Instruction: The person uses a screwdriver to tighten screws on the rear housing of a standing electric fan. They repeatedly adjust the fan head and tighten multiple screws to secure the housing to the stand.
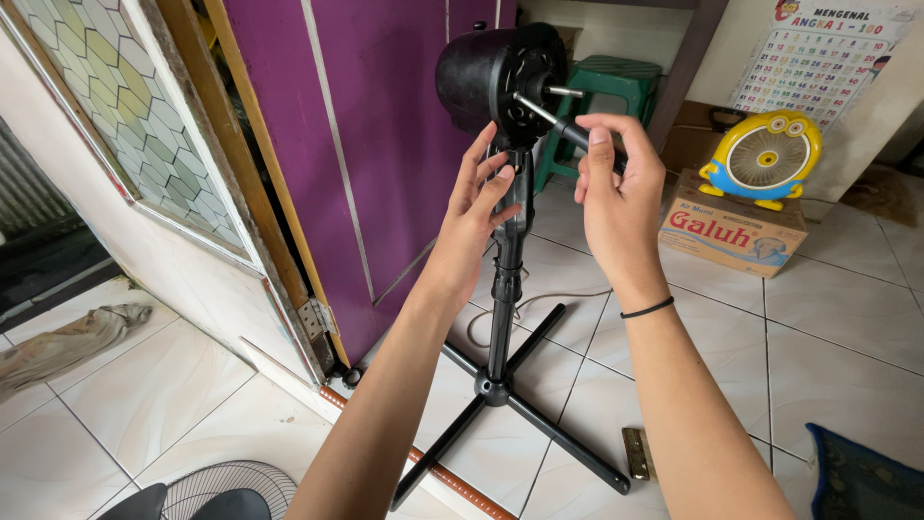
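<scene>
Two hands up at the stripped fan, both bare. Nearest the camera on the floor: a loose fan grille (226,484) at bottom left, a small brass-coloured hinge (635,453) by the stand's right foot, and a dark mat (861,477) at bottom right. Cross-shaped base (500,390) sits on white tiles, with a pale cord trailing behind it. Black pole (507,260) stands upright.

Left hand (472,217) is open, fingers spread, fingertips resting against the top of the pole just under the motor housing (496,72); not gripping anything. Right hand (616,183) is closed around the black handle of a screwdriver (563,125), its metal shaft angled up-left with the tip at the motor face, just below the bare spindle (566,91).

Farther back: purple door (385,144) behind the motor, green plastic stool (602,96), cardboard box (731,231) with a yellow toy-shaped small fan (765,156) on top, and a number chart (823,53) on the wall.
</scene>
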